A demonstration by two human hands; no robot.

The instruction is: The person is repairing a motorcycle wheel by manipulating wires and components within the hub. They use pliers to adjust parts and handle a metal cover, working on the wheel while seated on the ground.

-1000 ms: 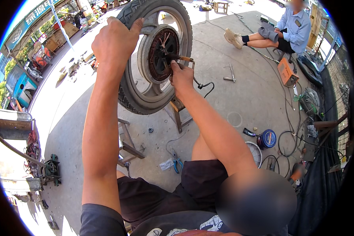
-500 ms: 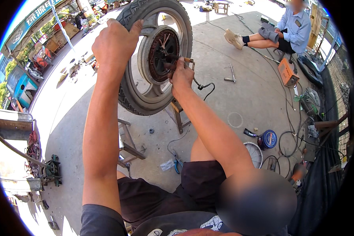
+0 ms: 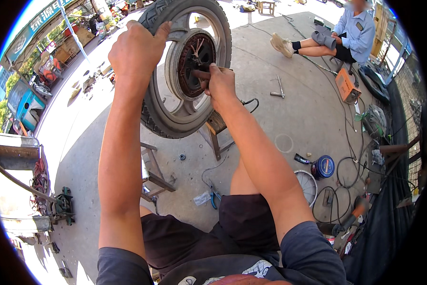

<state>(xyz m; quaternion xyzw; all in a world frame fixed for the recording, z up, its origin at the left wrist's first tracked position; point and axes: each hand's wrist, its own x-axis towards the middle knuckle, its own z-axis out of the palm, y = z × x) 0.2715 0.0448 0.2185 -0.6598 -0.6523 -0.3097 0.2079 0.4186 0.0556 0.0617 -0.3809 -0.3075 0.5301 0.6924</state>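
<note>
A spoked wheel with a black tyre (image 3: 151,116) stands tilted before me, its open hub (image 3: 194,57) showing copper windings and loose pale wires. My left hand (image 3: 138,50) grips the tyre at the upper left, thumb toward the inner rim. At the hub's right side, my right hand (image 3: 220,84) is closed round the axle, whose brass-coloured end just shows above the knuckles. One finger points in toward the windings. A black cable (image 3: 252,100) hangs behind that hand. Under the wheel is a wooden stool (image 3: 215,124).
A T-shaped wrench (image 3: 279,89) lies on the concrete. Blue-handled pliers (image 3: 214,200), a blue-lidded tub (image 3: 322,167) and a round basin (image 3: 306,185) are nearer. An orange machine (image 3: 348,87) with trailing cables stands at right, near a seated person (image 3: 356,35). A metal frame (image 3: 156,178) is below the wheel.
My right hand has turned and shifted slightly up and right, covering most of the axle end and part of the cable. The left hand and wheel have barely moved.
</note>
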